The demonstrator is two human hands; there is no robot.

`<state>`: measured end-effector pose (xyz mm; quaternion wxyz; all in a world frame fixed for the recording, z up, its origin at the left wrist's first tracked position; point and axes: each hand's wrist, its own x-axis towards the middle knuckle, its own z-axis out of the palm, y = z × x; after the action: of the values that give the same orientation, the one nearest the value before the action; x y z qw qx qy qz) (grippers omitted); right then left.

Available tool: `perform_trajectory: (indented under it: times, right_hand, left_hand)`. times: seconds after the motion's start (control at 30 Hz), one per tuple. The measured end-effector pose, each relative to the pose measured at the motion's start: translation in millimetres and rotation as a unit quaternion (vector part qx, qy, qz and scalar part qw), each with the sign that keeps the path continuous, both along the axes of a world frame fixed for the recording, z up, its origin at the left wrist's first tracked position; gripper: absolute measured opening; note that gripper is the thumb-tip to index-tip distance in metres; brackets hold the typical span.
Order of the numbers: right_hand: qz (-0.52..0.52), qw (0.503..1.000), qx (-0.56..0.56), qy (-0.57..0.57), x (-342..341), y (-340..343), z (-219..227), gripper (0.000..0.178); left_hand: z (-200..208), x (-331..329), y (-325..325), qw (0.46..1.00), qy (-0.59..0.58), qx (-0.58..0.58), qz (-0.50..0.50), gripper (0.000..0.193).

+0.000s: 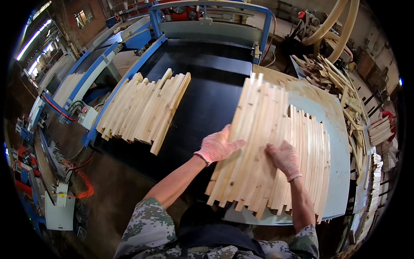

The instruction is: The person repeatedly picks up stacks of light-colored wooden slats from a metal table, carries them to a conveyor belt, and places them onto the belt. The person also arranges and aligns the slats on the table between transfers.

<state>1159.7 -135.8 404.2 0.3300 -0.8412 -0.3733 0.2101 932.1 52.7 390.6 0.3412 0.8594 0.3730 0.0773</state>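
Observation:
My left hand [217,146], in a pink knit glove, grips the left edge of a fanned bunch of pale wooden slats [252,138]. The bunch lies half over the black conveyor belt [207,103] and half over the light-blue side table [340,142]. My right hand [284,159], also gloved, rests flat with spread fingers on top of the same slats near their lower middle. More slats [312,151] lie in a row on the table to the right of that hand. A second batch of slats [144,110] sits side by side on the belt at the left, apart from both hands.
The belt runs into a blue-framed machine [207,21] at the back. A heap of scrap wood strips [332,77] and stacked strips [379,129] lie right of the table. Curved ducts [336,21] rise at the upper right. A control box [60,207] with red coiled cable stands lower left.

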Motion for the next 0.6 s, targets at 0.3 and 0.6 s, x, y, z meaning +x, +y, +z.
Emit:
perform_trajectory:
  times: [0.3,0.6]
  right_hand:
    - [0.017,0.981,-0.193,0.007,-161,164,-24,0.087]
    - [0.073,0.990,0.011,0.117,-173,194,-57,0.074]
  left_hand:
    - [26,-133,78,0.958,0.284,-0.025,0.025,0.100]
    - [1,-170,66,0.981,-0.069,0.158,-0.088,0.065]
